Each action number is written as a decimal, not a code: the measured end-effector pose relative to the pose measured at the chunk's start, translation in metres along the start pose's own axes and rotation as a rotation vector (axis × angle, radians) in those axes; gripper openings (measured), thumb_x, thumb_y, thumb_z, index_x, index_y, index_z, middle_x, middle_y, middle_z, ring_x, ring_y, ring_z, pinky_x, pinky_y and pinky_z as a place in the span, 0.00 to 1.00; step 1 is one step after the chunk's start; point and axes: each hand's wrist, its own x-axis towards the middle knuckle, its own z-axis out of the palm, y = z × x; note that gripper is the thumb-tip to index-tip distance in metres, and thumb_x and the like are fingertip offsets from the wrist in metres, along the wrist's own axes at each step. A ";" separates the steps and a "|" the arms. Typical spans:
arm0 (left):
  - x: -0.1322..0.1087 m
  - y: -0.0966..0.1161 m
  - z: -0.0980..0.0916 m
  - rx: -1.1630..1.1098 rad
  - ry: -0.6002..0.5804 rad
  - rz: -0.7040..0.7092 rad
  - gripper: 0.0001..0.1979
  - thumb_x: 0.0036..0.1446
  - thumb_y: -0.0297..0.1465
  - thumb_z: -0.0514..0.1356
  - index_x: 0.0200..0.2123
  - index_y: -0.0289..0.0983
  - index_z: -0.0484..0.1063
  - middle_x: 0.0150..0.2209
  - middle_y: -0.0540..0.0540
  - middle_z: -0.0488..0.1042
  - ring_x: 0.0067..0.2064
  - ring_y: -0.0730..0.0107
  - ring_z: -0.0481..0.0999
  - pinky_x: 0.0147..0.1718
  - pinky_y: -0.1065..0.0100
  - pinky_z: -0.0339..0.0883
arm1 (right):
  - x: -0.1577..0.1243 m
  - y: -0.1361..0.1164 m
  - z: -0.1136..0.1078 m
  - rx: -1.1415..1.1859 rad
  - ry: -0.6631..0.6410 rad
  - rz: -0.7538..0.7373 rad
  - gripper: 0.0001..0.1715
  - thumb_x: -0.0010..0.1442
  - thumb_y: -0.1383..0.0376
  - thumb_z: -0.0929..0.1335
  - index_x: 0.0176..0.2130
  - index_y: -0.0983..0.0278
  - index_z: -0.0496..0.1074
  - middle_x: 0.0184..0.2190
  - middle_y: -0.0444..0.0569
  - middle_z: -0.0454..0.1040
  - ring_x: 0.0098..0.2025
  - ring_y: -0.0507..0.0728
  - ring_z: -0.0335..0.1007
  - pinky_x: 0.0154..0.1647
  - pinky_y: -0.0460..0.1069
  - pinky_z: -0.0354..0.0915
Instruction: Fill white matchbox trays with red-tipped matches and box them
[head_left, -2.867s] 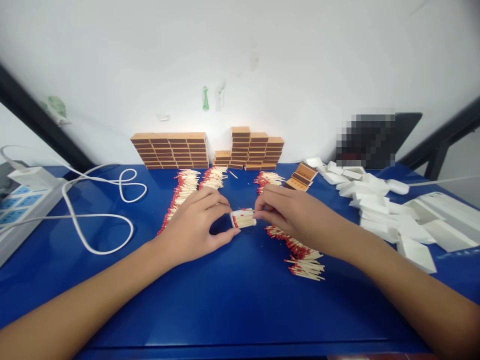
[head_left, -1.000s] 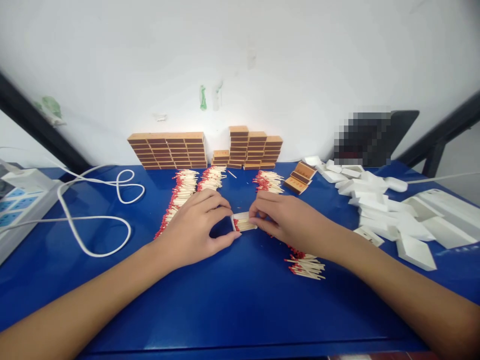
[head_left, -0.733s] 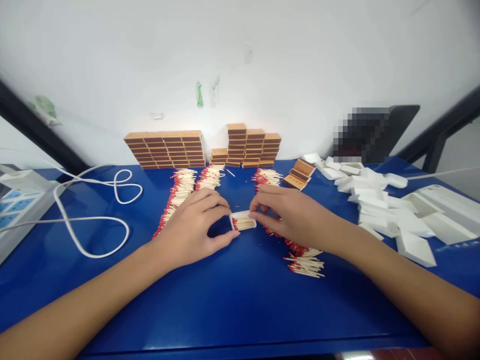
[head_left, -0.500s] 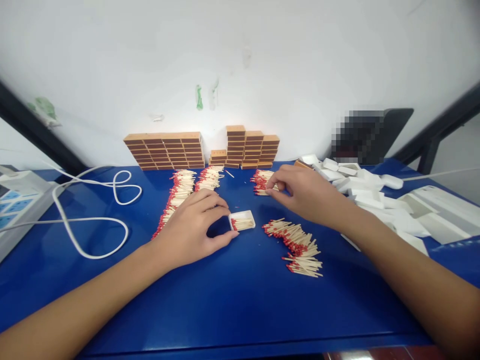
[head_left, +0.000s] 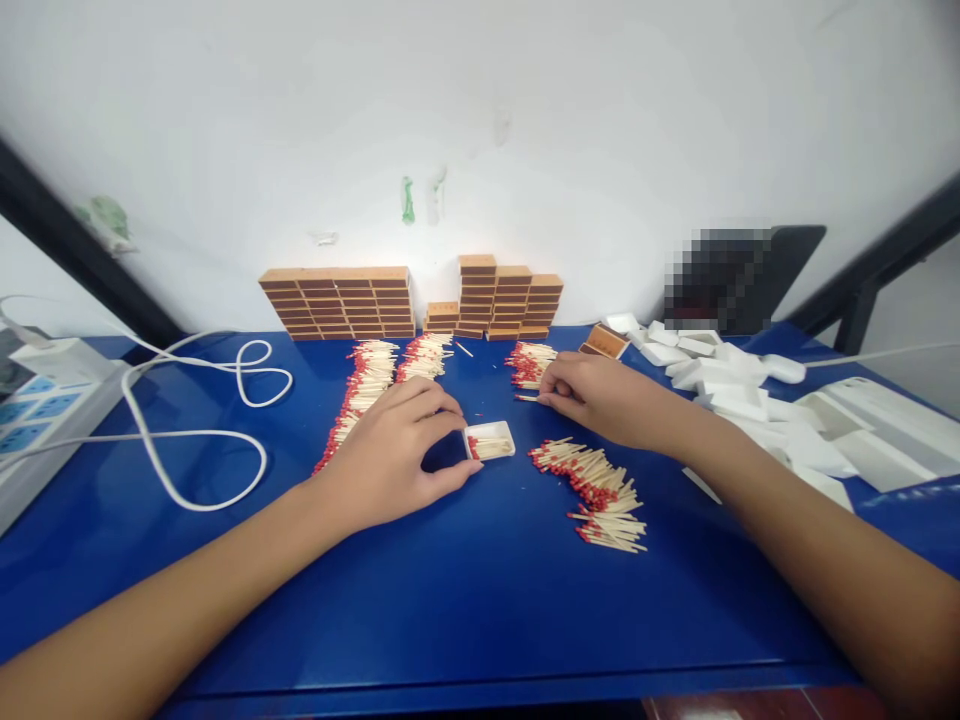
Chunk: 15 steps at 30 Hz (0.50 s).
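My left hand (head_left: 394,445) pinches the left end of a small white matchbox tray (head_left: 490,440) that lies on the blue table (head_left: 450,600) with a few red-tipped matches in it. My right hand (head_left: 600,398) rests farther back, fingers curled in a pinch at the near edge of a small pile of matches (head_left: 529,363); a match pokes out from its fingertips. A loose heap of matches (head_left: 596,490) lies just right of the tray.
Long rows of matches (head_left: 364,390) run behind my left hand. Stacked brown matchbox sleeves (head_left: 341,300) line the wall, and one lies by my right hand. White trays (head_left: 750,400) are heaped at right. A white cable (head_left: 195,435) and power strip (head_left: 45,400) lie at left.
My right hand left the tray, reached back to the far match pile and now draws a little toward me. My left hand and the tray stayed put.
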 end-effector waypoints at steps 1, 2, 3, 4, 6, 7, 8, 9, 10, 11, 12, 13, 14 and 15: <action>0.000 0.000 0.000 -0.001 0.000 0.000 0.11 0.66 0.40 0.68 0.44 0.38 0.80 0.47 0.41 0.81 0.52 0.55 0.78 0.54 0.51 0.75 | -0.001 0.000 0.000 0.007 -0.002 -0.008 0.10 0.70 0.62 0.65 0.37 0.62 0.73 0.38 0.53 0.77 0.38 0.60 0.71 0.39 0.53 0.62; 0.000 0.000 0.000 -0.001 0.000 -0.001 0.11 0.66 0.39 0.68 0.44 0.38 0.80 0.47 0.41 0.81 0.52 0.55 0.78 0.54 0.51 0.75 | -0.001 -0.001 -0.001 0.014 -0.003 -0.014 0.11 0.71 0.62 0.64 0.37 0.62 0.72 0.39 0.53 0.77 0.38 0.60 0.71 0.39 0.53 0.63; 0.000 0.000 0.000 -0.002 -0.002 -0.003 0.11 0.66 0.39 0.68 0.44 0.38 0.80 0.47 0.41 0.81 0.52 0.55 0.78 0.54 0.51 0.75 | -0.001 -0.002 -0.001 0.019 0.001 -0.017 0.11 0.71 0.62 0.64 0.37 0.62 0.72 0.39 0.53 0.77 0.38 0.59 0.71 0.39 0.53 0.63; 0.000 0.000 -0.001 -0.003 -0.004 -0.005 0.11 0.66 0.39 0.68 0.44 0.38 0.80 0.47 0.41 0.81 0.52 0.55 0.78 0.54 0.51 0.75 | -0.002 -0.004 -0.003 0.021 0.004 -0.018 0.11 0.71 0.62 0.64 0.37 0.62 0.72 0.39 0.53 0.77 0.38 0.59 0.71 0.39 0.53 0.62; 0.000 0.000 0.000 -0.005 -0.009 -0.009 0.11 0.66 0.39 0.68 0.44 0.38 0.80 0.47 0.41 0.81 0.52 0.55 0.78 0.54 0.51 0.75 | -0.002 -0.007 -0.005 0.019 0.007 -0.020 0.10 0.70 0.63 0.65 0.37 0.62 0.72 0.37 0.53 0.76 0.38 0.59 0.71 0.38 0.53 0.62; 0.000 0.001 0.000 -0.005 -0.009 -0.010 0.11 0.66 0.39 0.67 0.44 0.38 0.79 0.47 0.41 0.81 0.52 0.55 0.78 0.54 0.51 0.75 | -0.002 -0.008 -0.006 0.018 0.003 -0.021 0.09 0.69 0.64 0.65 0.36 0.62 0.72 0.37 0.52 0.76 0.37 0.59 0.71 0.38 0.53 0.61; 0.000 0.001 0.000 -0.004 -0.007 -0.011 0.11 0.66 0.39 0.67 0.44 0.38 0.79 0.47 0.41 0.81 0.52 0.55 0.78 0.53 0.51 0.75 | -0.001 -0.008 -0.006 0.018 -0.001 -0.025 0.09 0.69 0.64 0.66 0.36 0.62 0.72 0.36 0.51 0.76 0.37 0.59 0.70 0.37 0.52 0.61; 0.000 0.001 0.000 -0.002 -0.004 -0.013 0.11 0.66 0.39 0.67 0.44 0.38 0.79 0.47 0.41 0.81 0.52 0.55 0.78 0.53 0.51 0.75 | -0.001 -0.008 -0.007 0.020 -0.003 -0.028 0.08 0.68 0.64 0.66 0.35 0.62 0.72 0.35 0.51 0.76 0.36 0.58 0.70 0.37 0.52 0.61; 0.000 0.001 0.000 -0.001 -0.002 -0.012 0.11 0.66 0.39 0.67 0.44 0.38 0.79 0.47 0.41 0.81 0.52 0.55 0.78 0.53 0.51 0.75 | -0.001 -0.008 -0.007 0.025 -0.004 -0.031 0.08 0.68 0.64 0.66 0.35 0.62 0.72 0.34 0.51 0.76 0.36 0.58 0.70 0.37 0.52 0.61; 0.000 0.001 0.000 0.001 -0.001 -0.011 0.11 0.66 0.39 0.67 0.44 0.38 0.80 0.47 0.41 0.81 0.51 0.55 0.78 0.53 0.51 0.75 | -0.001 -0.007 -0.006 0.030 -0.005 -0.031 0.08 0.68 0.64 0.66 0.35 0.61 0.72 0.34 0.50 0.76 0.36 0.58 0.70 0.36 0.52 0.60; 0.001 0.000 0.000 0.002 0.000 -0.007 0.11 0.66 0.39 0.67 0.44 0.38 0.80 0.47 0.41 0.81 0.51 0.55 0.78 0.53 0.51 0.75 | -0.001 -0.006 -0.006 0.034 -0.008 -0.029 0.09 0.68 0.63 0.67 0.35 0.61 0.72 0.33 0.50 0.76 0.36 0.58 0.70 0.35 0.52 0.60; 0.001 0.000 0.000 0.003 -0.001 -0.005 0.11 0.66 0.39 0.67 0.44 0.38 0.80 0.47 0.41 0.81 0.51 0.55 0.78 0.53 0.51 0.75 | -0.002 -0.004 -0.005 0.038 -0.012 -0.025 0.09 0.68 0.63 0.67 0.34 0.61 0.73 0.33 0.50 0.75 0.35 0.58 0.69 0.35 0.52 0.60; 0.001 0.000 0.000 0.003 -0.004 -0.003 0.11 0.66 0.39 0.68 0.44 0.38 0.80 0.47 0.41 0.81 0.52 0.55 0.78 0.53 0.51 0.75 | -0.002 -0.003 -0.005 0.041 -0.017 -0.021 0.09 0.68 0.62 0.67 0.34 0.61 0.73 0.32 0.49 0.75 0.35 0.58 0.69 0.34 0.52 0.60; 0.001 0.000 0.000 0.003 -0.005 -0.002 0.11 0.66 0.39 0.68 0.45 0.38 0.80 0.47 0.41 0.81 0.52 0.55 0.78 0.53 0.51 0.75 | -0.003 -0.002 -0.005 0.042 -0.021 -0.021 0.09 0.68 0.62 0.67 0.34 0.61 0.73 0.32 0.49 0.75 0.35 0.58 0.69 0.34 0.52 0.60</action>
